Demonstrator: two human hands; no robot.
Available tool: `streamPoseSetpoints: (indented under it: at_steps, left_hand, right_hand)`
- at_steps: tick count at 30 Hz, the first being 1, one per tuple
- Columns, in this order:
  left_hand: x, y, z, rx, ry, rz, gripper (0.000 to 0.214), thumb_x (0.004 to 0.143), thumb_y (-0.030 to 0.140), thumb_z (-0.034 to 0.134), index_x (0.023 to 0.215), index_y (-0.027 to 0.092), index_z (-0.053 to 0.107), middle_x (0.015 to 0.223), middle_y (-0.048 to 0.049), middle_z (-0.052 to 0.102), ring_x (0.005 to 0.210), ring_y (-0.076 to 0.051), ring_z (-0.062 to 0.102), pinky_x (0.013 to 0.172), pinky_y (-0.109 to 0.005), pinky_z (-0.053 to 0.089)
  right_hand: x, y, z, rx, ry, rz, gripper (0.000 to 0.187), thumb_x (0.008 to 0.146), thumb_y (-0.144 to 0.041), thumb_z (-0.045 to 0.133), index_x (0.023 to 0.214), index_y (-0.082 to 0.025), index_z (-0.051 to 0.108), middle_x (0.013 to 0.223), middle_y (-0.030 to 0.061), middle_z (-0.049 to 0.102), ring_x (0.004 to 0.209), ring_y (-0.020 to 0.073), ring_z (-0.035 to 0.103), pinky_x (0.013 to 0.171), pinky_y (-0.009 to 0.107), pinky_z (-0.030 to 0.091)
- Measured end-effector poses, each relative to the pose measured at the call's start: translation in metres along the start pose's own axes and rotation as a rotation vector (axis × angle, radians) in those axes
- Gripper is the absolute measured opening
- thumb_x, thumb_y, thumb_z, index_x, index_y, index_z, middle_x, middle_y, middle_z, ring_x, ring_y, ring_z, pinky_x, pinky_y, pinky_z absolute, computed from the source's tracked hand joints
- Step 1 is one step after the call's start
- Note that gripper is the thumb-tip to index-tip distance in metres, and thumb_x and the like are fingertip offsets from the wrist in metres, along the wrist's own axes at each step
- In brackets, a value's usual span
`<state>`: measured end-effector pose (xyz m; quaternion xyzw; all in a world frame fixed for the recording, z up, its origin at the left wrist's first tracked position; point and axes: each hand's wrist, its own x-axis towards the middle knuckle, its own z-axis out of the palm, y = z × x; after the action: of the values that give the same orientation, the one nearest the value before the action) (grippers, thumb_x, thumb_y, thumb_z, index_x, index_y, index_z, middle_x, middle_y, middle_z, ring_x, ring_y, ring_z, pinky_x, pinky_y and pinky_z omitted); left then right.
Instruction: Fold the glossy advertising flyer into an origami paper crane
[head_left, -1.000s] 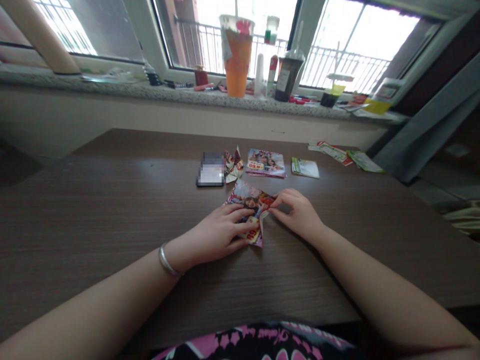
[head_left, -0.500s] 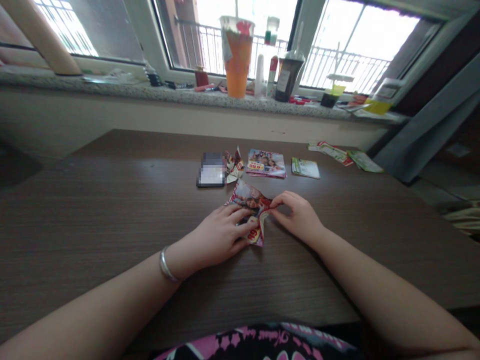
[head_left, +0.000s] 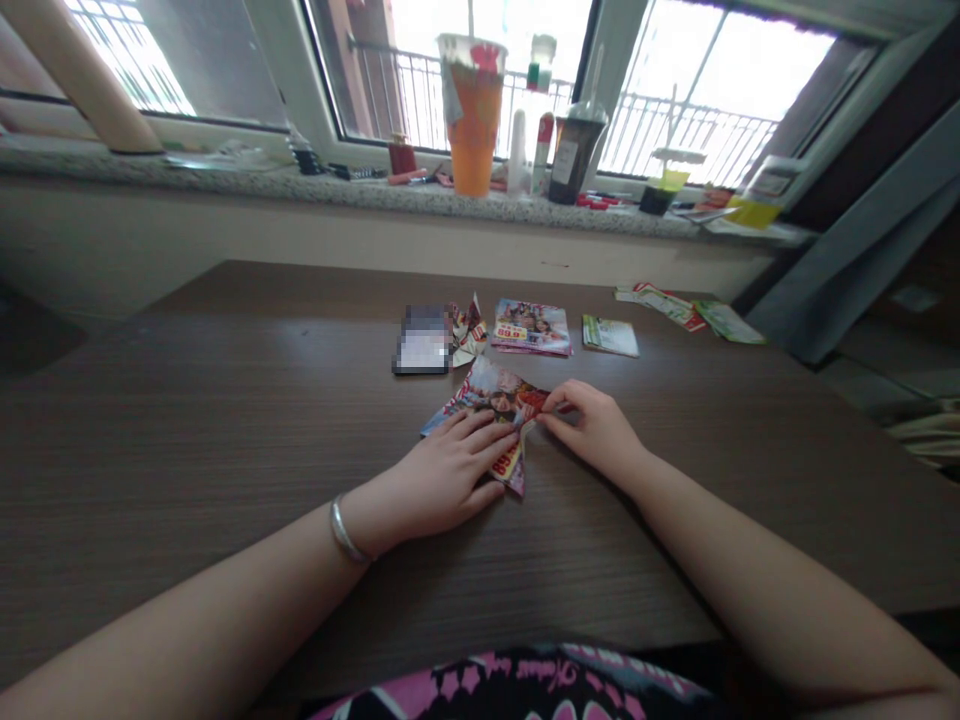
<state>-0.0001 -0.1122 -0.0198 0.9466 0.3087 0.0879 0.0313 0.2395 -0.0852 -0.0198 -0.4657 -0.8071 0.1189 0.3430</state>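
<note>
A colourful printed flyer (head_left: 496, 385) lies partly folded on the brown table, its corners pointing several ways. My left hand (head_left: 454, 465) rests flat across it, fingers stretched out and pressing the paper down. At the flyer's right corner, my right hand (head_left: 592, 425) pinches the edge between thumb and fingers. The part of the flyer beneath my left palm is hidden. Just behind it stands a crumpled folded paper piece (head_left: 469, 333), beside a phone-like device (head_left: 422, 342) whose screen is blurred out.
A stack of similar flyers (head_left: 532, 327) lies behind my hands, with a small pile of cards (head_left: 610, 336) to its right. Further right are leaflets (head_left: 675, 308). Along the windowsill (head_left: 360, 190) stand an orange drink cup (head_left: 474, 130), a dark cup (head_left: 574, 155) and bottles.
My left hand has flattened and slid slightly over the flyer. More of the flyer's left corner now shows. The right hand keeps its pinch almost in place.
</note>
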Motion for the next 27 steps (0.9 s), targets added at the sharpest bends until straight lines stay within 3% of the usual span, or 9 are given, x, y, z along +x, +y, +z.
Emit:
streamPoseSetpoints:
  at_steps: [9,16,21,27]
  left_hand:
    - [0.000,-0.001,-0.001,-0.057,0.043,-0.068,0.055,0.093,0.048,0.046,0.135,0.013,0.046,0.140,-0.0125,0.047,0.133,-0.025,0.040,0.112,-0.038,0.033]
    - [0.002,0.001,-0.004,0.039,0.094,-0.077,0.054,0.090,0.049,0.050,0.131,0.015,0.050,0.134,-0.0122,0.053,0.127,-0.030,0.045,0.110,-0.047,0.034]
    - [0.004,0.001,-0.005,0.019,0.134,-0.081,0.044,0.088,0.045,0.056,0.119,0.014,0.054,0.123,-0.0122,0.060,0.118,-0.028,0.053,0.104,-0.044,0.041]
    - [0.004,0.002,-0.008,-0.024,0.146,-0.103,0.046,0.087,0.043,0.059,0.120,0.014,0.050,0.122,-0.0134,0.061,0.115,-0.027,0.056,0.099,-0.041,0.045]
  right_hand:
    - [0.000,-0.005,-0.001,-0.012,0.011,-0.056,0.007,0.080,-0.015,0.063,0.079,-0.020,0.060,0.079,0.0006,0.063,0.076,0.0153,0.060,0.071,0.028,0.048]
    - [-0.001,-0.008,0.001,0.083,-0.013,-0.095,0.008,0.080,-0.014,0.059,0.083,-0.021,0.055,0.081,0.0003,0.061,0.075,0.0136,0.059,0.070,0.026,0.049]
    - [-0.003,-0.013,0.005,0.159,-0.002,-0.001,0.014,0.078,-0.017,0.059,0.085,-0.023,0.048,0.080,-0.0007,0.058,0.072,0.0134,0.059,0.069,0.027,0.051]
    - [-0.005,-0.013,0.011,0.268,0.047,0.158,0.024,0.073,-0.017,0.061,0.090,-0.024,0.045,0.081,-0.0017,0.059,0.067,0.0128,0.062,0.067,0.027,0.053]
